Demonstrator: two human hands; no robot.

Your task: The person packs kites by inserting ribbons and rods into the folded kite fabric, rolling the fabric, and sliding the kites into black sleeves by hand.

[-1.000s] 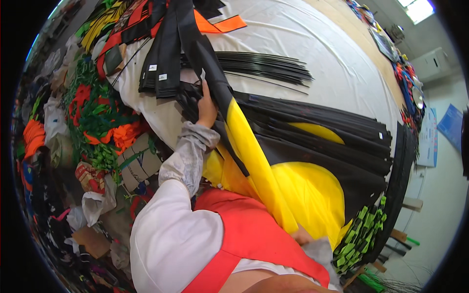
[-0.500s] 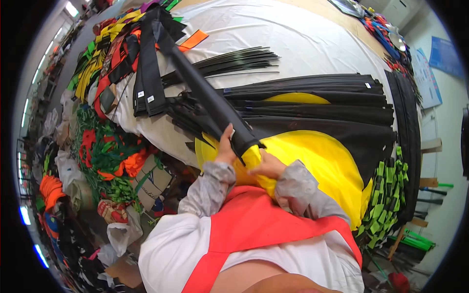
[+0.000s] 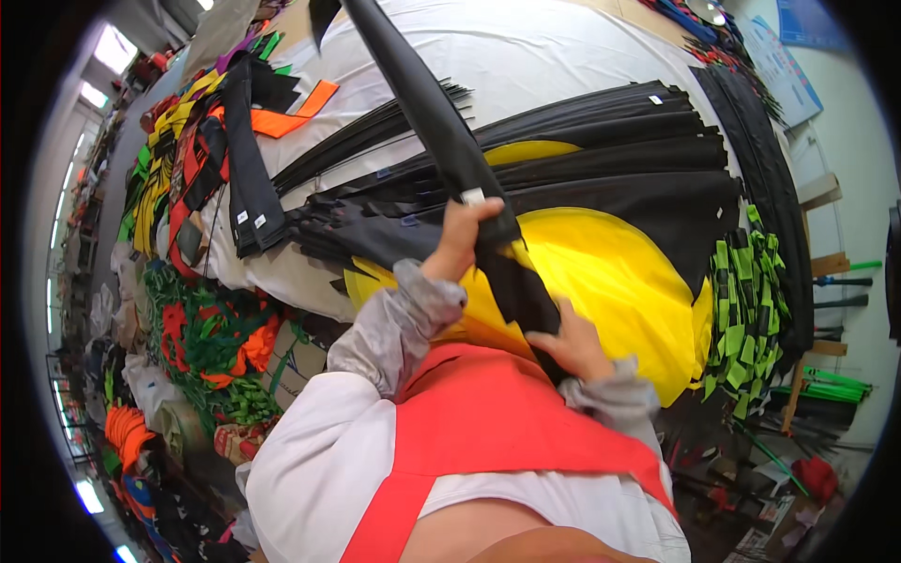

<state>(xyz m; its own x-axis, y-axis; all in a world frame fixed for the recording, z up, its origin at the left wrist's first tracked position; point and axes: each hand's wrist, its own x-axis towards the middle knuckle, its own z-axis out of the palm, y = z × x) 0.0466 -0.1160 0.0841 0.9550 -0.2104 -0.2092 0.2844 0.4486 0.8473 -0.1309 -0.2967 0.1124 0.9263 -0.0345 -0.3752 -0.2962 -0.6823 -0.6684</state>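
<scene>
A long, narrow black fabric sleeve (image 3: 432,122) slants from the far edge of view down toward my body. My left hand (image 3: 458,235) is closed round it near its lower end, the thumb beside a small white label. Below that end hangs a length of dark folded fabric (image 3: 521,296), with a bit of yellow at the join. My right hand (image 3: 574,345) is closed on this dark fabric close to my red apron (image 3: 497,422). Beneath both hands spreads a large black and yellow fabric piece (image 3: 610,291). Whatever the sleeve contains is hidden.
A white-covered table (image 3: 554,47) carries stacked black fabric pieces, thin black rods (image 3: 366,131) and two labelled black strips (image 3: 249,178). Green-black strips (image 3: 746,310) hang at the right edge. Colourful fabric (image 3: 188,141) and tangled green cords (image 3: 197,347) lie at left.
The sleeve has swung upright and its far end has left the view. My left hand has moved up, my right hand down and right, with dark fabric now between them.
</scene>
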